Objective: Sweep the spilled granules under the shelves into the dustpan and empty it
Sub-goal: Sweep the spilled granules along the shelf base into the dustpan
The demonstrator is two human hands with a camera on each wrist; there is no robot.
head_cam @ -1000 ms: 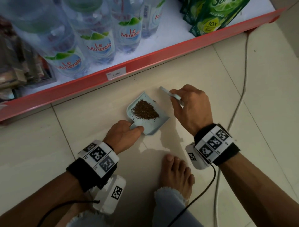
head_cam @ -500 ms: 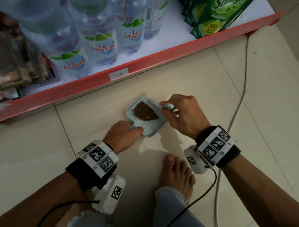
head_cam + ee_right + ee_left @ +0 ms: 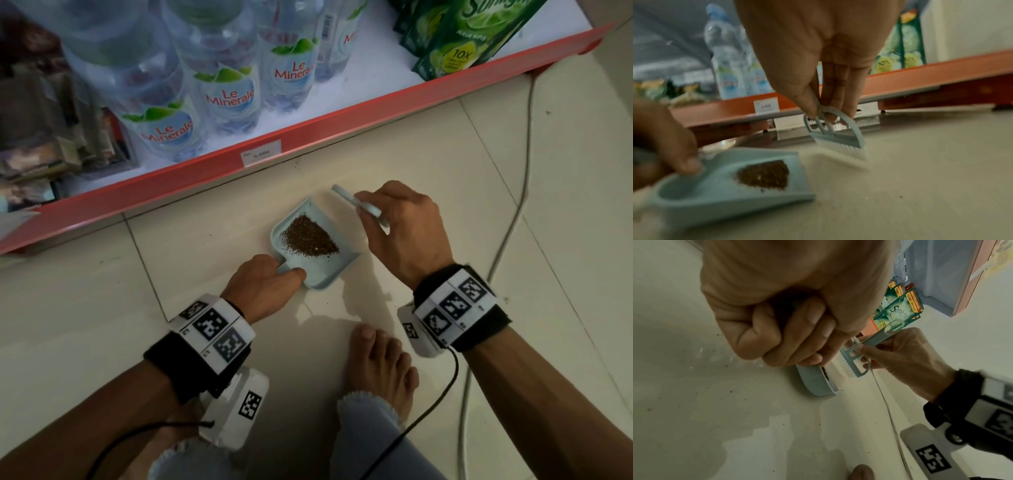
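Observation:
A small pale blue dustpan (image 3: 329,270) lies on the tiled floor below the shelf, with a heap of brown granules (image 3: 310,237) in it. My left hand (image 3: 265,281) grips the pan's handle end, fingers curled round it (image 3: 797,331). My right hand (image 3: 400,229) pinches the handle of a small blue brush (image 3: 356,204) just right of the pan. In the right wrist view the brush (image 3: 835,131) has its white bristles (image 3: 851,152) down on the floor beside the pan's open edge (image 3: 797,162). A few stray granules (image 3: 731,391) dot the floor.
The red shelf edge (image 3: 308,126) runs across the back with a price tag (image 3: 261,153), water bottles (image 3: 226,92) and green pouches (image 3: 472,37) above it. A white cable (image 3: 507,233) trails along the floor at right. My bare foot (image 3: 380,366) is just behind the pan.
My right hand has drawn the brush back out from over the pan, up and to the right, to its right edge. The left hand and the pan have stayed put.

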